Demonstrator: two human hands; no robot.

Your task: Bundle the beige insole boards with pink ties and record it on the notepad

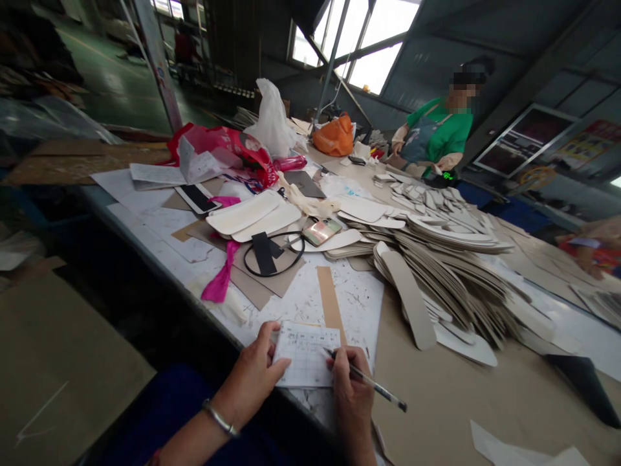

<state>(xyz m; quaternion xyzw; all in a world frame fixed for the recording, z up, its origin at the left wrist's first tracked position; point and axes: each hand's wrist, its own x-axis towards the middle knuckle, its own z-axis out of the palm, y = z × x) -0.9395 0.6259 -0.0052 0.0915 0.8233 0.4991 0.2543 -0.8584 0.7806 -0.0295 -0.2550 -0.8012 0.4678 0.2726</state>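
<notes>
A small printed form sheet (308, 353) lies at the near edge of the work table (436, 401). My left hand (255, 375) rests on its left edge, fingers curled and thumb pressing the paper down. My right hand (350, 388) is closed around a pen (371, 383) whose tip touches the right side of the sheet. A metal bracelet (219, 417) sits on my left wrist.
Fanned stacks of beige shoe insoles (451, 272) fill the table's middle and right. A phone (322, 231), a black cord loop (274, 254), pink ribbon (219, 278), papers and bags (228, 152) lie farther back. A person in a green shirt (434, 139) works at the far end.
</notes>
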